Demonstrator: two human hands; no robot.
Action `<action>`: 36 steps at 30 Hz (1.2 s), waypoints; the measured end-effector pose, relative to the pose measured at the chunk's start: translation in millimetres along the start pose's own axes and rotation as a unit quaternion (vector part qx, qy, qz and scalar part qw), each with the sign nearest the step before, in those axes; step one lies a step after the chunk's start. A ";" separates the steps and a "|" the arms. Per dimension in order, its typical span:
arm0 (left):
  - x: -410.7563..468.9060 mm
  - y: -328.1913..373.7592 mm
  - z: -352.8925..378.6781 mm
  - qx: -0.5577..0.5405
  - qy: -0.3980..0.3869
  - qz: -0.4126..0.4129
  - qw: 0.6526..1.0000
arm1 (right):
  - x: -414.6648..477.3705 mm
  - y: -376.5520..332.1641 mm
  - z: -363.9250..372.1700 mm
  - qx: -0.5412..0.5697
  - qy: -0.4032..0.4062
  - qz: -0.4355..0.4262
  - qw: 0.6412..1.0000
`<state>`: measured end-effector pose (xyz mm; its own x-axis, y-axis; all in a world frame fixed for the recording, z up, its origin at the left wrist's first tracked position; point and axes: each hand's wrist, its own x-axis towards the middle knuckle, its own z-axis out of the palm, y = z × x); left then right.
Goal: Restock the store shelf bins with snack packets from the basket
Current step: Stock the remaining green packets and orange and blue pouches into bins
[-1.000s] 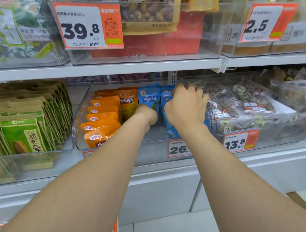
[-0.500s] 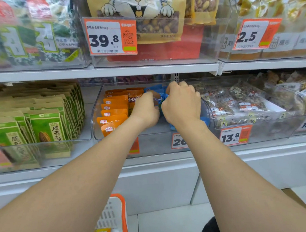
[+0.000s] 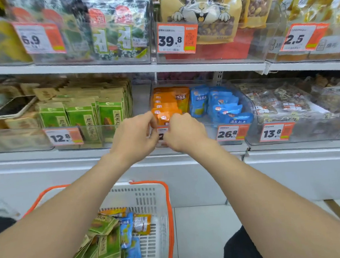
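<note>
The head camera, the only view, looks at a middle shelf where the clear bin [image 3: 208,127] holds a row of orange packets [image 3: 164,101] on its left and blue packets [image 3: 221,105] on its right. Both hands meet at the front of the orange row. The left hand [image 3: 133,135] has its fingers curled in on the left edge of the front orange packet [image 3: 164,118], and the right hand [image 3: 183,132] is curled against its right edge, so each seems to pinch that packet just behind the bin's front wall, though motion blur hides the fingertips. The step in hand looks like seating and squaring a restocked orange packet at the head of its row. Below, the basket [image 3: 163,191] holds more green, blue and orange snack packets [image 3: 112,231], so the task appears far from done. The next move probably calls for letting go once the packet stands upright, then reaching down into the basket for a packet and matching its colour to the right bin. Against the earlier frames, the hands have come out from deeper in the bin, where they worked at the blue packets, forward and left to the orange row. The blue row now stands clear of them, and the view has dropped so that far more of the basket shows.
</note>
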<state>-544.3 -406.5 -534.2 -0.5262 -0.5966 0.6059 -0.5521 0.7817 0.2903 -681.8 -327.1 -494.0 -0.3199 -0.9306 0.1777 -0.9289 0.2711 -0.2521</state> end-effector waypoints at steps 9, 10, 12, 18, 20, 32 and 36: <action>-139.2 -71.2 28.7 0.075 -0.320 -0.149 0.933 | -72.8 -32.0 135.5 -0.275 -0.338 -0.263 0.861; -150.5 -75.7 32.9 0.095 -0.360 -0.148 0.916 | -81.3 -30.9 150.4 -0.294 -0.356 -0.291 0.838; -168.5 -83.6 40.7 0.116 -0.432 -0.150 0.881 | -96.5 -25.8 171.7 -0.317 -0.377 -0.341 0.800; -208.4 -88.9 65.9 0.196 -0.583 -0.144 0.775 | -118.6 -18.5 194.0 -0.371 -0.424 -0.344 0.751; -220.0 -89.3 76.3 0.195 -0.601 -0.149 0.761 | -114.3 -21.5 195.5 -0.365 -0.426 -0.328 0.760; -264.1 -78.2 101.7 0.088 -0.653 -0.200 0.725 | -89.4 -1.2 208.8 -0.236 -0.450 -0.148 0.848; -275.3 -68.6 110.8 0.089 -0.633 -0.159 0.753 | -90.7 27.5 206.2 -0.212 -0.424 -0.101 0.875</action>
<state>-433.3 -316.0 -803.0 -0.4826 -0.5309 -0.6966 -0.7983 0.5939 0.1004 -639.8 -285.9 -713.2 -0.0546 -0.7691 -0.6368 -0.9936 -0.0213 0.1109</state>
